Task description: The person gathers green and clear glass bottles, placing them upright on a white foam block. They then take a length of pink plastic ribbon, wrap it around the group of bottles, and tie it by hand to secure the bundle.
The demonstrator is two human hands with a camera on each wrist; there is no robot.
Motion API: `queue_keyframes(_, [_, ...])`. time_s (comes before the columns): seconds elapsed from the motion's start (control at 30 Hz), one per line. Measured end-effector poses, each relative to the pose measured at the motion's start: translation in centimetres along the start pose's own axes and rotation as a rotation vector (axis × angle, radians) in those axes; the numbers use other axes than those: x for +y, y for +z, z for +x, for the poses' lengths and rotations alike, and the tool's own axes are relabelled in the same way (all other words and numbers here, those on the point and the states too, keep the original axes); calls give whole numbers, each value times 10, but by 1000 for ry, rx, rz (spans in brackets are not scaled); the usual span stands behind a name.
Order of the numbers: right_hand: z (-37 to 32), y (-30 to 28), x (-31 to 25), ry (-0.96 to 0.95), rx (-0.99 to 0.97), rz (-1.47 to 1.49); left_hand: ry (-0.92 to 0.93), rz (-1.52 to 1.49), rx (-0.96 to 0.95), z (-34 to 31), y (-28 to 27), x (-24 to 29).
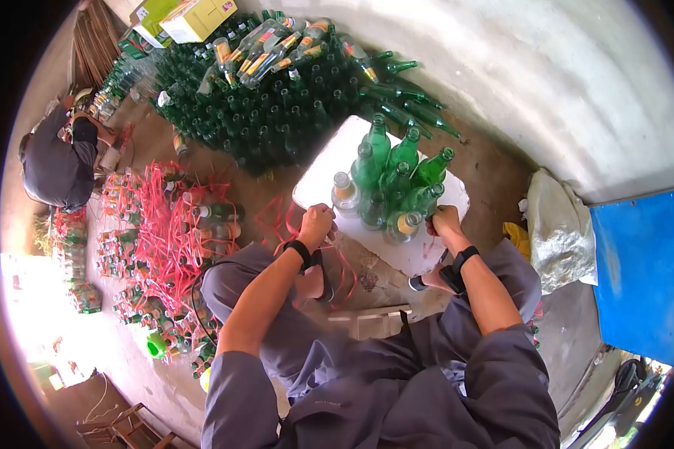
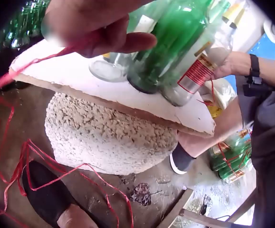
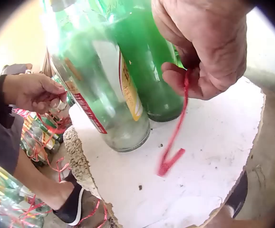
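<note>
A cluster of several glass bottles, mostly green (image 1: pixel 403 153) with a clear one (image 1: pixel 345 196) at the left, stands upright on a white board (image 1: pixel 322 168). My left hand (image 1: pixel 318 224) is beside the cluster's near left side. It grips red plastic string (image 2: pixel 37 60), which trails down to the floor. On the other side, my right hand (image 1: pixel 448 221) pinches the same kind of red string (image 3: pixel 174 137) close to the bottles, and a short end hangs over the board. Nearest that hand are a green bottle (image 3: pixel 151 71) and a clear labelled bottle (image 3: pixel 125 121).
The board lies on a rough whitish block (image 2: pixel 104 135). Behind it stands a mass of green bottles (image 1: pixel 277 112). Bundled bottles with tangled red string (image 1: pixel 172 232) lie left, near another person (image 1: pixel 60 161). A white sack (image 1: pixel 562 232) and blue panel (image 1: pixel 640 262) are right.
</note>
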State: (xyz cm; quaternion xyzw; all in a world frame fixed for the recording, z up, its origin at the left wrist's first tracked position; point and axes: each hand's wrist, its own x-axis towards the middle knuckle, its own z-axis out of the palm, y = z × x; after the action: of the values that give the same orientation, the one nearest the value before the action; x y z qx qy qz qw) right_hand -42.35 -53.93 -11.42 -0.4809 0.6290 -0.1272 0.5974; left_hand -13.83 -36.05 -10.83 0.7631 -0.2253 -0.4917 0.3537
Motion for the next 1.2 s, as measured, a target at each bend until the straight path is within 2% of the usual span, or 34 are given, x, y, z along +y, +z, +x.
queue_keyframes(0.07, [-13, 4, -2, 66, 1, 34, 7, 37, 30, -11, 0, 2])
queue_keyframes(0.23, [-37, 9, 3, 82, -8, 63, 33, 185, -83, -25, -25, 22])
queue_keyframes(0.27, [-36, 10, 11, 55, -36, 104, 112, 316, -94, -28, -32, 29])
queue_keyframes(0.4, [-45, 17, 22, 19, -80, 95, 122, 520, -127, -37, -43, 42])
queue_keyframes(0.47, [-53, 21, 24, -7, -99, 107, 210, 740, -152, -40, -45, 43])
queue_keyframes(0.5, [-53, 21, 28, -8, -100, 107, 210, 740, -151, -44, -45, 46])
queue_keyframes(0.57, [-40, 23, 44, -19, -155, 103, 283, 993, -101, -61, -50, 64])
queue_keyframes(0.6, [-33, 24, 54, -21, -158, 106, 282, 997, -97, -68, -55, 74])
queue_keyframes(0.67, [-20, 26, 75, -21, -176, 242, 360, 1147, -146, -83, -70, 92])
queue_keyframes(0.77, [1, 31, 101, -52, -242, 340, 380, 1295, -176, -107, -82, 110])
queue_keyframes(0.97, [-24, 35, 69, -33, -187, 211, 434, 1301, -294, -146, -41, 83])
queue_keyframes(1.07, [-24, 30, 65, -72, -243, 81, 482, 1162, -254, -111, -13, 41])
queue_keyframes(1.2, [-43, 34, 54, -18, -196, 59, 518, 944, -184, -54, 24, -25])
